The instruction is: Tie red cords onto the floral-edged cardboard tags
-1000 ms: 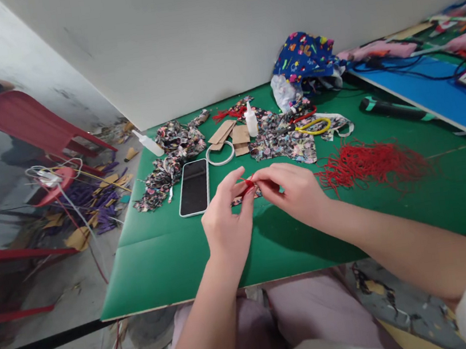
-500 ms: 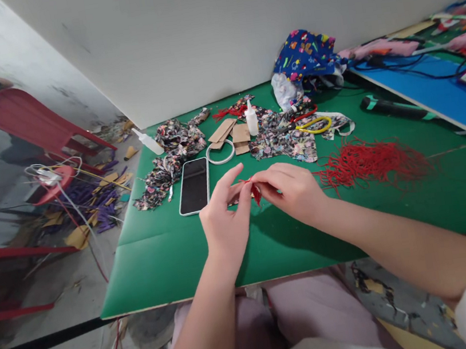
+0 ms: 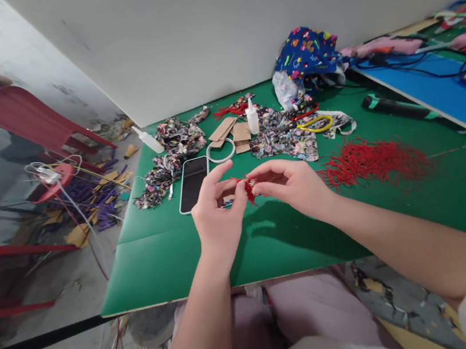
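Note:
Between my hands is a small bundle of red cord, held just above the green table. My left hand pinches it between thumb and forefinger. From the other side, the fingertips of my right hand are closed on the same cord. A bit of something patterned shows under my left fingers, mostly hidden. To the right lies a loose heap of red cords. A phone and a white ring rest just beyond my left hand.
Patterned fabric strips, cardboard pieces, two white squeeze bottles and yellow-handled scissors lie farther back. A blue board and a dark-handled tool are at the right. A red chair stands left, with a person partly visible.
My right fingers have opened a little and shifted around the red cord. Both hands have moved slightly left, and more of the red bundle shows.

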Demonstrator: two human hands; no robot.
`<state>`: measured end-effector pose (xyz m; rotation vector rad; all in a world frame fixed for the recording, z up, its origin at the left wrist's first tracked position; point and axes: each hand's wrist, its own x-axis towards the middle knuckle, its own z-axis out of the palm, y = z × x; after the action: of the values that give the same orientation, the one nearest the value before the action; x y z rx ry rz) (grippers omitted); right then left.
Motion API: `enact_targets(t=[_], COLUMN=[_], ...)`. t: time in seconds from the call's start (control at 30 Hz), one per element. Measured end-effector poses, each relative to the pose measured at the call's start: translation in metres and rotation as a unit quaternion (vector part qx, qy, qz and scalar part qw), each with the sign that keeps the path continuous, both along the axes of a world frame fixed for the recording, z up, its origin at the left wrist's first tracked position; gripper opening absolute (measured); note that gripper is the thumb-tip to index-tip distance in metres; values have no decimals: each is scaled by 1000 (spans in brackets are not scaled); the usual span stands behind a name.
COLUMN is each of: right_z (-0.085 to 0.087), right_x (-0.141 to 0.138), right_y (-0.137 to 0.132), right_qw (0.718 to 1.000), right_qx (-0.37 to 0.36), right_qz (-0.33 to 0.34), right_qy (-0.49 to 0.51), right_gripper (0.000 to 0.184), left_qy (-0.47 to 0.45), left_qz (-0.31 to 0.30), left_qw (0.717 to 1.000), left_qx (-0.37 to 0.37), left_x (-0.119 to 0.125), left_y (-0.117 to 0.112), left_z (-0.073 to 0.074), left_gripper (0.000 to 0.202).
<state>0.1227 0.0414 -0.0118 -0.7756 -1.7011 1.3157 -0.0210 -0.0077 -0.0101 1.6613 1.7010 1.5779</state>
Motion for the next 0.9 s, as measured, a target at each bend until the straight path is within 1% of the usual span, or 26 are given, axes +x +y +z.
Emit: enact_targets(t=[0.03,0.1,0.2,0.3,0.33,0.4,0.43,0.5,0.57,0.63,0.7,0.8,0.9], right_z=[-1,-2,-1,0,0,-1,-3,-6,-10,-13,-15,-13,-9], right_x=[-1,-2,-2,1,1,3,3,4,5,6,6,7,7], right_y=[-1,-2,-1,1,2,4,4,6,7,7,7,5,3], right_qw=[1000,1000,1000,999,996,983,970,936,903,882,873,869,871], right_qx=[-10,-11,4,35,63,156,214,326,402,442,459,468,464], right_qz=[4,0,-15,-35,-42,-58,-67,-83,-92,-94,-94,-92,-102], right_qy=[10,19,16,-19,-38,-77,-91,-107,-120,-132,-138,-131,-122], right_gripper=[23,19,11,11,12,13,14,16,19,22,25,25,23], left_qy=[12,41,73,82,83,85,85,81,64,31,-10,-61,-84], left_qz=[0,-2,2,-3,-7,-17,-22,-35,-55,-86,-126,-170,-179], left_qw=[1000,999,997,997,997,996,996,996,996,995,991,981,977], left_qx=[3,4,0,-3,-5,-7,-8,-8,-16,-34,-54,-74,-85], left_x=[0,1,2,2,1,0,-1,-3,-6,-8,-11,-14,-16], left_y=[0,-1,-2,-2,-2,-1,-1,0,1,2,3,5,6], left_z=[0,0,0,0,0,0,0,0,1,1,1,1,2], left_gripper=[37,36,35,35,36,35,35,36,37,39,40,41,40])
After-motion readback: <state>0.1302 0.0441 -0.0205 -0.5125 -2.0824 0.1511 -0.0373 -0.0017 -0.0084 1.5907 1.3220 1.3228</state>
